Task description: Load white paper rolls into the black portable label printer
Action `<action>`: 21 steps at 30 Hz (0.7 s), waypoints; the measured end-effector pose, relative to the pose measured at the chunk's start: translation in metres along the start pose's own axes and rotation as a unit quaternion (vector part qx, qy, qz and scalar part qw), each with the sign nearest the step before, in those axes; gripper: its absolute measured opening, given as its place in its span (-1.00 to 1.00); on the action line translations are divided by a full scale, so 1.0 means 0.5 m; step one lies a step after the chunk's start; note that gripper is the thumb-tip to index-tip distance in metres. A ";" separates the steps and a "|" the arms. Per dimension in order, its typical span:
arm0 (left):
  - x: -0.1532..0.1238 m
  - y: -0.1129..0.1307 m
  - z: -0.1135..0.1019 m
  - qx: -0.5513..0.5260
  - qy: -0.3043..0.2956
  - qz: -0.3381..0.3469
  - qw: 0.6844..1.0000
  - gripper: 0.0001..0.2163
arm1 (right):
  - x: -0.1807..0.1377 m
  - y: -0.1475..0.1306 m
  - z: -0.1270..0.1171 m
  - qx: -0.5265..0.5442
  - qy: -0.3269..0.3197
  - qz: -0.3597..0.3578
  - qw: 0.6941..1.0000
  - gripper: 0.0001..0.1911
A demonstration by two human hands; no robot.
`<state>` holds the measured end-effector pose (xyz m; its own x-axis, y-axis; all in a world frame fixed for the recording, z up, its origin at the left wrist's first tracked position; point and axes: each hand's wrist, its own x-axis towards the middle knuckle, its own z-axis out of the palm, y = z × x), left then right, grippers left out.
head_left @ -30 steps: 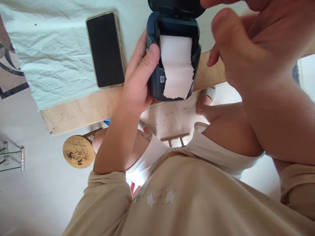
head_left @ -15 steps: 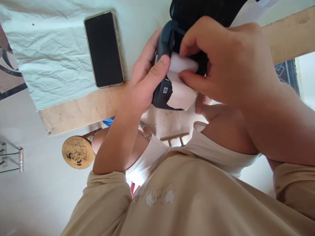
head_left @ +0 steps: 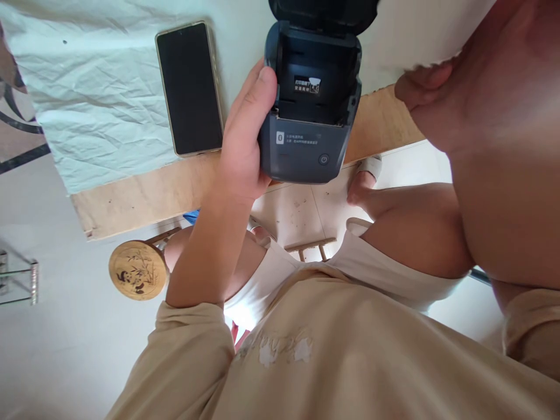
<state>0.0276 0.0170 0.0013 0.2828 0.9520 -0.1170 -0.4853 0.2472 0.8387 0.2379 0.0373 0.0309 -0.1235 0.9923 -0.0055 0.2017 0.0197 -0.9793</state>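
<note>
My left hand is wrapped round the left side of a dark blue-grey portable printer, which it holds at the table's front edge. The printer's black lid stands open at the far side, and its bay holds no paper; a small printed label shows on the bay floor. A power button and a Bluetooth mark are on its near face. Off to the right, my right hand grips white paper with a torn edge, close to the camera. Most of its fingers are hidden.
A phone with a dark screen lies on the pale green cloth, left of the printer. The table's wooden edge runs across in front of me. Below it on the left is a round wooden stool with a panda picture.
My right hand has drawn the white paper roll out of the printer and moved right with it. My left hand keeps hold of the printer, now turned flatter towards me, its bay uncovered.
</note>
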 end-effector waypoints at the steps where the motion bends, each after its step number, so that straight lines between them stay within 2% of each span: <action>1: 0.000 -0.001 0.002 -0.017 -0.004 0.012 1.000 -0.73 | 0.004 0.006 0.008 0.026 0.030 -0.015 0.999 -0.35; 3: 0.001 -0.003 0.005 -0.042 0.005 0.021 0.999 -0.65 | 0.004 0.014 0.022 0.051 0.088 -0.067 0.993 -0.49; 4: 0.002 -0.002 0.006 -0.050 0.017 0.022 0.998 -0.60 | 0.002 0.017 0.026 0.041 0.097 -0.092 0.990 -0.56; 7: 0.004 0.007 0.003 -0.058 -0.016 -0.030 0.998 -0.58 | -0.006 0.021 0.024 -0.096 0.050 -0.123 0.986 -0.70; 9: 0.004 0.013 0.003 -0.078 -0.026 -0.041 0.996 -0.64 | -0.009 0.024 0.017 -0.197 0.020 -0.124 0.972 -0.66; 11: 0.002 0.014 0.008 -0.096 -0.020 -0.024 0.995 -0.66 | -0.007 0.029 0.010 -0.248 0.028 -0.119 0.961 -0.58; 14: 0.001 0.005 0.018 -0.113 0.007 0.019 0.993 -0.65 | 0.004 0.043 0.005 -0.270 0.043 -0.100 0.957 -0.48; 18: 0.003 -0.007 0.010 -0.097 -0.015 -0.005 0.995 -0.58 | 0.024 0.070 0.006 -0.296 0.051 -0.071 0.951 -0.47; 21: 0.006 -0.002 -0.005 -0.088 -0.017 -0.003 0.996 -0.54 | 0.027 0.072 0.013 -0.297 0.037 -0.054 0.953 -0.36</action>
<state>0.0271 0.0198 -0.0012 0.3130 0.9443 -0.1017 -0.6200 0.2843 0.7313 0.2373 0.0504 -0.0059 -0.1104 0.9862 0.1237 0.7087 0.1654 -0.6858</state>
